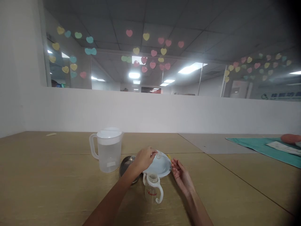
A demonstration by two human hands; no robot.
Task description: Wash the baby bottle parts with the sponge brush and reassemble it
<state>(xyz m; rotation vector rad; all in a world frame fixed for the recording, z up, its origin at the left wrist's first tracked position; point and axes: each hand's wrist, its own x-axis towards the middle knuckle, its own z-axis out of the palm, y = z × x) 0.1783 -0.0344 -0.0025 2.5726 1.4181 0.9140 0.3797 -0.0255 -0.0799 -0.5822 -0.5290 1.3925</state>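
My left hand (145, 158) reaches over a white basin (158, 168), its fingers pinched on a small clear round piece (159, 154) that resembles a bottle teat. A thin line runs from that piece toward my right hand (180, 175), whose fingers are bent together at the basin's right rim. Something small and yellow (168, 156) shows beside those fingertips; its kind is unclear. Below the basin stands a clear baby bottle (151, 191), upright and uncapped, with white handles and red lettering. A metal bowl (125, 166) is partly hidden behind my left wrist, with a clear piece (133, 158) at its edge.
A translucent pitcher (109, 153) containing liquid stands left of the metal bowl. To the far right, a green cloth (258, 144) lies under a white cloth and a reddish object (291, 138). A white wall (150, 113) with a window above borders the wooden table (58, 182).
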